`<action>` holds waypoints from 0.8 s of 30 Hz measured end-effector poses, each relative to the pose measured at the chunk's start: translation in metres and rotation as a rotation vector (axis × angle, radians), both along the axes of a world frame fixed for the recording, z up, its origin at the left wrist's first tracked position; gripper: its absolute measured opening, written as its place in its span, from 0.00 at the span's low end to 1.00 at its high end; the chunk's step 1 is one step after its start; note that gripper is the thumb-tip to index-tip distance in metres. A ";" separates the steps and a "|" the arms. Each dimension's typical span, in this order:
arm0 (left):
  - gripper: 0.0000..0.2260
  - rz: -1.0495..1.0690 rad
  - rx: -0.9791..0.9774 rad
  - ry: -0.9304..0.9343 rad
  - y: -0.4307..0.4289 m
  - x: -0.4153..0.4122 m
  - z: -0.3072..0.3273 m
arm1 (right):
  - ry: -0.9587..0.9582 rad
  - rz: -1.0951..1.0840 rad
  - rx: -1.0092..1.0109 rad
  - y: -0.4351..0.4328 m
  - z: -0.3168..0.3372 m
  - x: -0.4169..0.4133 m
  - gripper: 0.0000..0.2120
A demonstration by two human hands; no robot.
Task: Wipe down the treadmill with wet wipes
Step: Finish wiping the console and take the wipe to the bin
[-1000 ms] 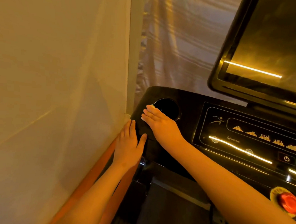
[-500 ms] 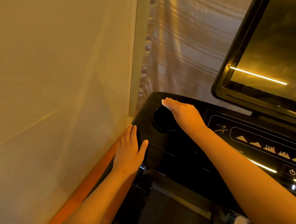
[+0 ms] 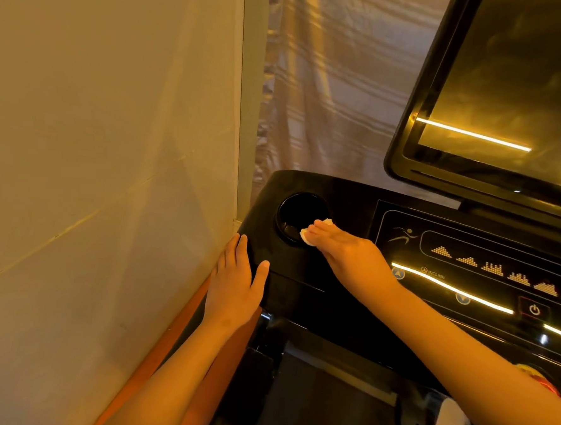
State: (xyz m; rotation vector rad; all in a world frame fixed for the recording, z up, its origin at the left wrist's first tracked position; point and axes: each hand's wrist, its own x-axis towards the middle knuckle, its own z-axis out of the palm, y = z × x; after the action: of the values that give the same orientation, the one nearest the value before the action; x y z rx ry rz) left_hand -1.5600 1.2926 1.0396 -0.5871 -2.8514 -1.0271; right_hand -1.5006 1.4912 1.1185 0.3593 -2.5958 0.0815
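Head view: the wet wipe (image 3: pixel 306 236) is near the middle of the frame, at the right edge of the round cup holder (image 3: pixel 294 213) on the black treadmill (image 3: pixel 300 295). The right hand (image 3: pixel 345 252) presses it down with fairly straight fingers. The left hand (image 3: pixel 235 285) lies flat and open on the treadmill's left corner, just left of middle. The wipe looks small, soft and light (and likely slippery, being wet), so flat fingers on top should hold it best.

Found a glossy black treadmill (image 3: pixel 346 193) streaked with amber reflections; noted a small, crumpled white wet wipe (image 3: pixel 306 237) lying at the right rim of its round cup holder (image 3: pixel 295 218).
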 end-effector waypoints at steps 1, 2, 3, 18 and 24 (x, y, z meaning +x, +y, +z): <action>0.31 0.003 -0.003 0.001 0.000 0.000 0.000 | 0.022 0.030 0.013 -0.008 -0.003 -0.003 0.24; 0.30 0.007 -0.004 0.000 0.000 0.000 0.001 | 0.039 0.059 0.027 -0.015 -0.007 -0.006 0.23; 0.30 0.010 -0.003 -0.001 0.000 0.001 0.001 | 0.029 0.080 0.041 -0.022 -0.009 -0.010 0.24; 0.31 -0.012 0.015 0.003 -0.003 0.000 0.000 | -0.382 -0.125 0.140 -0.037 0.034 -0.100 0.21; 0.31 -0.011 0.031 0.006 -0.002 0.000 0.000 | -0.246 -0.218 -0.146 0.001 0.034 -0.078 0.17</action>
State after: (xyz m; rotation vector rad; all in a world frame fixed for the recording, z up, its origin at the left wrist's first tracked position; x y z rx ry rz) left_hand -1.5603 1.2904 1.0393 -0.6029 -2.8243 -1.0677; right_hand -1.5790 1.4925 1.1521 0.0117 -2.8322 0.2517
